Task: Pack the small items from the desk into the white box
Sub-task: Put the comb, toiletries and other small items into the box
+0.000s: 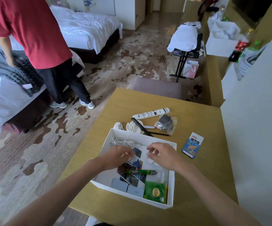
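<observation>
Both hands hovered over the white box (171, 190), which sat open on the bench (205, 168). The left hand (117, 156) had its fingers pinched narrow on a thin white stick-like item; the right hand (160, 153) pinched something small and white (identity unclear), seemingly to lower it in. The box already held photos (136, 177), a green tea packet (155, 191) and a white cable (123, 141). Unpacked beyond the box: a white tube (151, 113), black comb (141, 126), bagged item (165, 123), blue snack packet (192, 145).
</observation>
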The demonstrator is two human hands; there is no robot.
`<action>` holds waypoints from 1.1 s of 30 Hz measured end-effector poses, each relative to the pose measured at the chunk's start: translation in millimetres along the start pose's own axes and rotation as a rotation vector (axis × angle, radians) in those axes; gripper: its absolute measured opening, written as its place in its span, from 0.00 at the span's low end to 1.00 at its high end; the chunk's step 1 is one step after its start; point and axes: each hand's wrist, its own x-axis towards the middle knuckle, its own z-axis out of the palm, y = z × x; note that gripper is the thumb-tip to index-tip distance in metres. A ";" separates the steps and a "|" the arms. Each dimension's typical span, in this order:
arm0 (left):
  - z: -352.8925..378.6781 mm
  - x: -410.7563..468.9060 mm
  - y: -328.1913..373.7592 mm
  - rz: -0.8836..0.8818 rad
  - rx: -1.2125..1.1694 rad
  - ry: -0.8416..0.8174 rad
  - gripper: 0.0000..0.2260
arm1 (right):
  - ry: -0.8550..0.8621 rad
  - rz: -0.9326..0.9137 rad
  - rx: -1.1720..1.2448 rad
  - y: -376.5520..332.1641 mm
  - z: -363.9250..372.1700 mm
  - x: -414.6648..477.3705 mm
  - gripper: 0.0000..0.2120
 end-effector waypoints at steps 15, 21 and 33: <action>-100.9 69.2 -79.7 -0.265 -0.106 0.390 0.10 | 0.020 0.164 -0.024 -18.9 -20.9 144.6 0.10; -98.1 105.9 -142.1 -0.358 -0.003 0.148 0.12 | -0.336 0.041 -0.492 -18.0 10.8 211.6 0.23; -56.1 171.5 -195.3 -0.341 0.079 0.008 0.30 | -0.232 0.048 -0.676 -12.9 50.8 262.9 0.21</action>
